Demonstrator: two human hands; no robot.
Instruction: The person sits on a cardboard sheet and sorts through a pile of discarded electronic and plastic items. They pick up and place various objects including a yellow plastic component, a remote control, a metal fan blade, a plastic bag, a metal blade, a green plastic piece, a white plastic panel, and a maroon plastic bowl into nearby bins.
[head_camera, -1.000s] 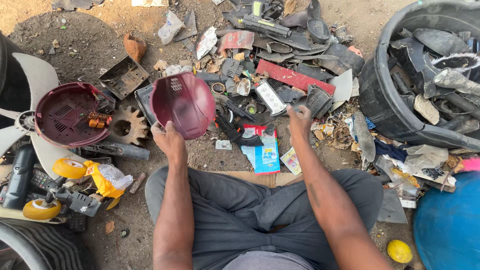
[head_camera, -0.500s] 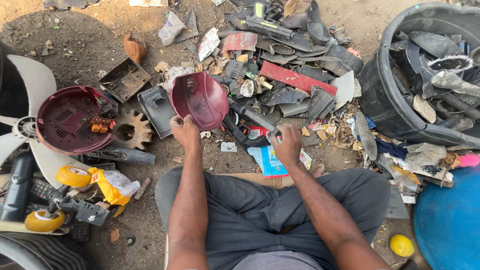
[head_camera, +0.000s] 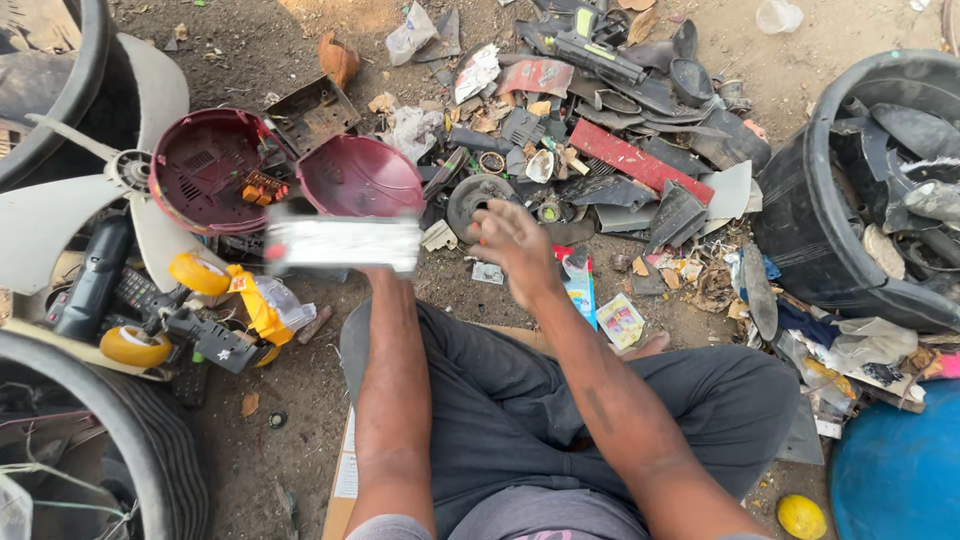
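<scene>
left hand (head_camera: 375, 268) sits at centre left of the frame, mostly hidden behind a flat whitish panel (head_camera: 343, 243) that it grips by the lower edge; the panel is motion-blurred, so the finger closure cannot be judged beyond saying it has hold. the panel is raised just below a maroon domed shell (head_camera: 362, 177), and whether the 2 touch cannot be told. right hand (head_camera: 515, 245) is at centre frame, fingers loosely spread and empty, hovering over a round dark disc part (head_camera: 478, 200) without clear contact. a second maroon shell (head_camera: 205, 170) lies at upper left beside a white fan blade (head_camera: 60, 205); a black tub (head_camera: 800, 215) of scrap stands at right. risks, as judged: the panel, held at 1 edge only, could slip and fall into the scrap pile (head_camera: 620, 120); the bare right hand is near jagged broken plastic and could be cut; loose pieces could shift under reaching.
</scene>
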